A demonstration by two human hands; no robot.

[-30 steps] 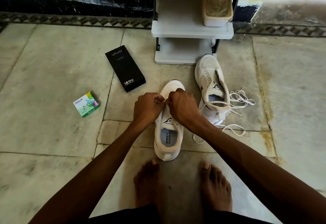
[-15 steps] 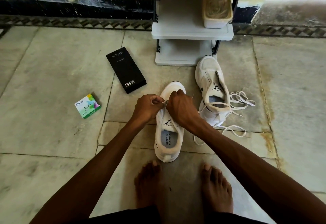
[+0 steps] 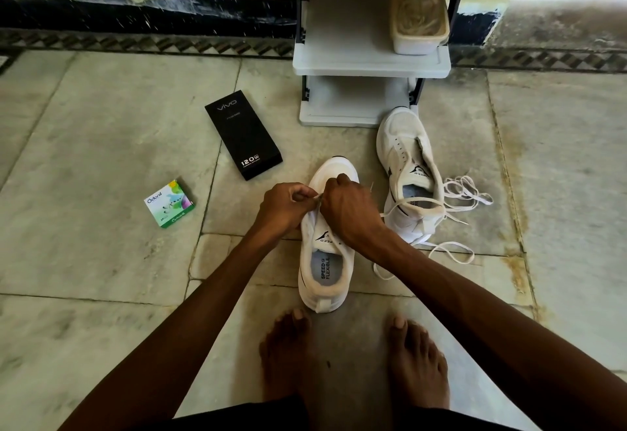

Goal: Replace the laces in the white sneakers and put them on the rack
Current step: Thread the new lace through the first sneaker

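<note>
on the stone floor (image 3: 84,125), just ahead of the bare feet (image 3: 288,356): near sneaker (image 3: 327,271) sits upright, toe toward the rack (image 3: 369,64), heel close to the toes. both hands are over its eyelet area. left hand (image 3: 283,208) is curled, thumb and finger pinching a thin lace (image 3: 318,197). right hand (image 3: 349,213) is curled tight, knuckles up, butted against the left; the same lace runs into its grip, fingertips hidden. second sneaker (image 3: 407,172) is just right of the first, toe at the foot of the rack, tongue pulled open, eyelets bare. loose lace (image 3: 464,193) is draped over its collar and tangled on the floor to its right. the rack stands at the far edge by the wall, with a lidded tub (image 3: 419,19) at the right end of its shelf. black box (image 3: 242,133) lies left of the rack, small green box (image 3: 169,205) further left, the two well apart.
</note>
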